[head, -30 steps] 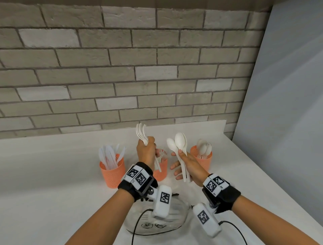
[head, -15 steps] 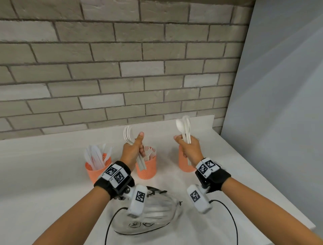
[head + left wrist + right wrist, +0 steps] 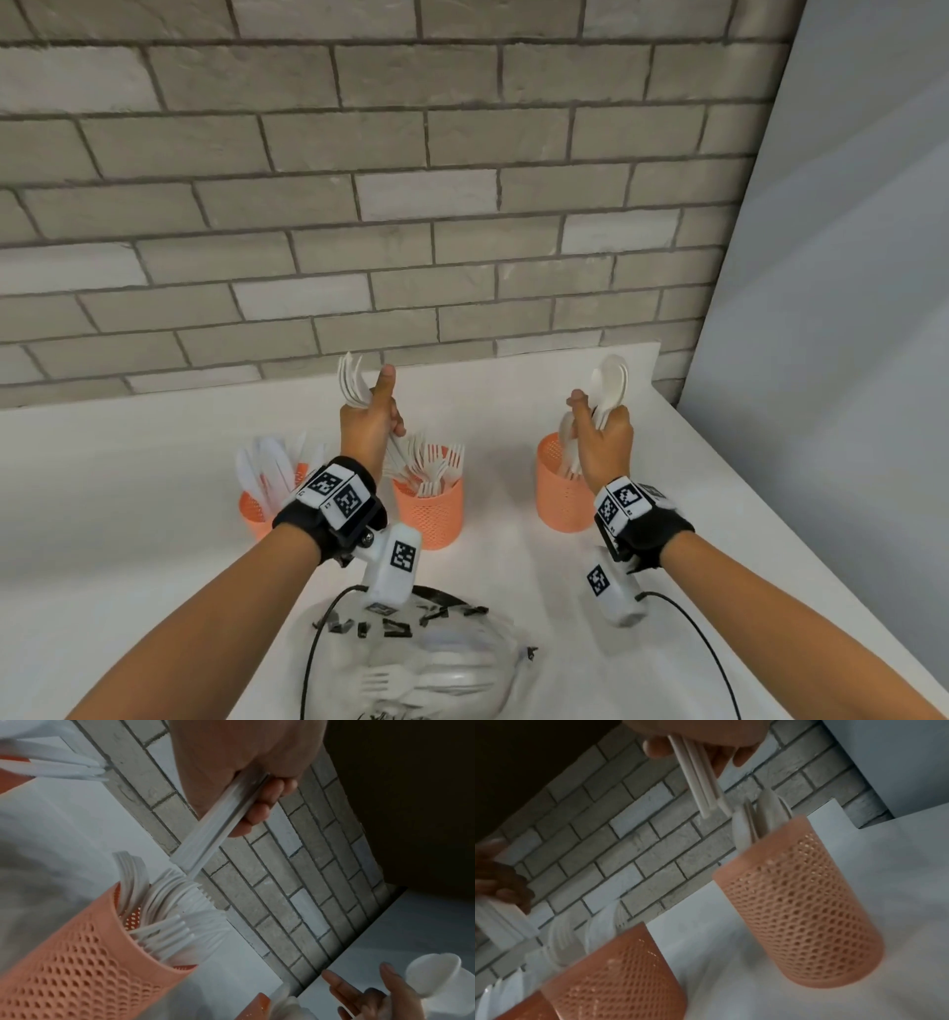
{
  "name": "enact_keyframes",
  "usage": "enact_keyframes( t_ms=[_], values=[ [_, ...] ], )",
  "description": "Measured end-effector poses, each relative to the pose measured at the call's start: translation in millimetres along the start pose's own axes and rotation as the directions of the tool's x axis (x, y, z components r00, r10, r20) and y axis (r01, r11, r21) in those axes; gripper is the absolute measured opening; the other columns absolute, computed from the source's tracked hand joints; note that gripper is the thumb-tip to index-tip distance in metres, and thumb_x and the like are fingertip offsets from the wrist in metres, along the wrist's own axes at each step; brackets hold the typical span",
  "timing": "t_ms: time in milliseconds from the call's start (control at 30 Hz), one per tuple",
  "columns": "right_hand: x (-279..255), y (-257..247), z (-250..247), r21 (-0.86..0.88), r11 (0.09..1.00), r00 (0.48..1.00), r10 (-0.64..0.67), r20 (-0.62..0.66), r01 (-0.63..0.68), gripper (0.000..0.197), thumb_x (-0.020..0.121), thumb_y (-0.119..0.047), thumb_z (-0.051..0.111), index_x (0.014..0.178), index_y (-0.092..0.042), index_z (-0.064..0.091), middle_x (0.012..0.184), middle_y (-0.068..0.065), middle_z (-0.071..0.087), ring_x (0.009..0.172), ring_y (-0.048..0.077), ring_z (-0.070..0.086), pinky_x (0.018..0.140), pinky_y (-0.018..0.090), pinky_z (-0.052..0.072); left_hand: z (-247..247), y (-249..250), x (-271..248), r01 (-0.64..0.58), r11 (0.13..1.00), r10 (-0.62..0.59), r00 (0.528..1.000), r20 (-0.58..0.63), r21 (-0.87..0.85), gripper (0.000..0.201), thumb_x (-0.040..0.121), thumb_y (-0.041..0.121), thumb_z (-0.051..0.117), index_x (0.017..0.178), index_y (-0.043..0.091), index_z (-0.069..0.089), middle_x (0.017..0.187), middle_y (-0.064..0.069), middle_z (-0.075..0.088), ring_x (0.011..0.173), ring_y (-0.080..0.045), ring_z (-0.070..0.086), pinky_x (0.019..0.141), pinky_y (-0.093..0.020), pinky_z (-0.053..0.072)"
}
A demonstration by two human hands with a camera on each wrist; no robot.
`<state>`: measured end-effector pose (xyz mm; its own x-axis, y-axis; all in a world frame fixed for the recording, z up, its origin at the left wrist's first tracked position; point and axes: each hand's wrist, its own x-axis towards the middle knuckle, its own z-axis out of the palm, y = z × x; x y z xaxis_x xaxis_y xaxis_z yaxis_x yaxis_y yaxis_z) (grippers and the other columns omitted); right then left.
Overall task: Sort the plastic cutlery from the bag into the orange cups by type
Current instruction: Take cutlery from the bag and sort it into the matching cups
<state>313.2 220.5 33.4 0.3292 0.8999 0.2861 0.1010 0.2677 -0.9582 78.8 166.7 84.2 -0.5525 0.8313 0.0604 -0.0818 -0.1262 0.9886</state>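
Note:
Three orange mesh cups stand in a row on the white counter. The left cup holds white knives, the middle cup forks, the right cup spoons. My left hand grips a bunch of white forks upright, their handles pointing down just above the middle cup. My right hand grips a few white spoons, their handles hanging right over the right cup. The clear plastic bag with remaining cutlery lies near me between my forearms.
A grey brick wall runs behind the counter, and a plain grey wall closes the right side. The counter's right edge slants close to my right forearm. Black cables trail from my wrist cameras over the bag.
My right hand has carried the spoons rightward over the right cup and closed round them. My left hand has lowered the forks toward the middle cup.

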Motion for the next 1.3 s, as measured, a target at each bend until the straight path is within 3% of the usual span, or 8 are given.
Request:
enact_keyframes(
  t_ms=[100,367,533,667,867,967,1167,1300],
  values=[
    [5.5,26.1,1.9,-0.096,0.99,0.994,-0.106,-0.021,0.103,0.083,0.07,-0.08,0.045,0.088,-0.001,0.062,0.08,0.023,0.063,0.078,0.037,0.062,0.071,0.042,0.052,3.7,-11.6,4.6,0.003,1.0,-0.003,1.0,0.018,0.023,0.05,0.09,0.041,0.055,0.05,0.014,0.04,0.032,0.007,0.039,0.042,-0.013,0.043,0.058,-0.025,0.043],
    [12.4,40.6,-5.2,-0.187,0.96,0.978,-0.205,0.04,0.209,0.074,0.082,-0.07,0.047,0.08,0.002,0.062,0.071,0.019,0.064,0.069,0.034,0.063,0.069,0.044,0.051,17.4,-39.6,1.9,-0.008,0.994,0.0,0.998,0.065,0.113,0.042,0.087,0.032,0.063,0.053,0.011,0.05,0.036,0.005,0.049,0.04,-0.008,0.048,0.054,-0.021,0.046],
    [3.1,42.4,-12.3,-0.351,0.916,0.978,-0.152,0.14,0.193,0.033,0.071,-0.032,0.068,0.081,-0.001,0.069,0.117,0.014,0.06,0.108,0.03,0.054,0.096,0.042,0.04,19.8,-47.9,-7.2,-0.052,0.994,0.049,0.998,0.033,0.098,0.018,0.079,0.006,0.071,0.086,0.012,0.056,0.069,-0.005,0.058,0.053,-0.008,0.057,0.057,-0.019,0.051],
    [5.2,49.1,-14.8,-0.331,0.907,0.96,-0.209,0.184,0.261,0.015,0.067,-0.018,0.07,0.079,-0.009,0.069,0.111,0.012,0.062,0.104,0.028,0.057,0.095,0.051,0.043,21.2,-55.4,-11.2,-0.086,0.988,0.085,0.996,0.012,0.126,0.035,0.077,-0.003,0.068,0.09,0.026,0.053,0.086,-0.001,0.059,0.076,-0.018,0.06,0.072,-0.03,0.053],
    [5.7,42.5,-17.0,-0.376,0.851,0.915,-0.259,0.309,0.367,0.032,0.078,-0.02,0.054,0.102,-0.004,0.067,0.111,0.013,0.064,0.106,0.029,0.06,0.095,0.047,0.047,25.4,-65.1,-14.5,-0.199,0.95,0.203,0.979,0.009,0.243,0.019,0.08,0.008,0.071,0.083,0.019,0.055,0.079,0.01,0.059,0.068,0.003,0.057,0.072,-0.021,0.048],
    [3.9,43.2,-18.0,-0.473,0.766,0.88,-0.25,0.404,0.434,0.051,0.083,-0.031,0.034,0.115,-0.003,0.063,0.124,0.018,0.059,0.118,0.034,0.053,0.102,0.048,0.041,29.6,-62.8,-19.4,-0.196,0.933,0.211,0.977,-0.016,0.301,0.019,0.083,0.019,0.069,0.079,0.01,0.053,0.07,0.004,0.055,0.064,-0.004,0.052,0.059,-0.01,0.041],
    [3.4,33.6,-19.9,-0.652,0.557,0.828,-0.127,0.546,0.515,0.062,0.086,-0.034,0.021,0.133,-0.005,0.049,0.148,0.017,0.038,0.141,0.031,0.027,0.117,0.044,0.014,28.4,-65.3,-14.6,-0.188,0.88,0.229,0.973,-0.042,0.437,0.036,0.086,0.024,0.065,0.059,0.018,0.041,0.061,0.003,0.045,0.064,-0.019,0.047,0.066,-0.032,0.042],
    [2.8,24.7,-20.2,-0.708,0.441,0.809,-0.074,0.584,0.552,0.07,0.083,-0.038,0.012,0.138,-0.007,0.042,0.153,0.015,0.028,0.145,0.027,0.019,0.118,0.041,0.004,27.8,-70.3,-13.6,-0.2,0.772,0.28,0.959,-0.04,0.603,0.016,0.09,0.015,0.057,0.087,0.0,0.06,0.098,-0.021,0.056,0.1,-0.036,0.048,0.087,-0.037,0.036]
  ],
)
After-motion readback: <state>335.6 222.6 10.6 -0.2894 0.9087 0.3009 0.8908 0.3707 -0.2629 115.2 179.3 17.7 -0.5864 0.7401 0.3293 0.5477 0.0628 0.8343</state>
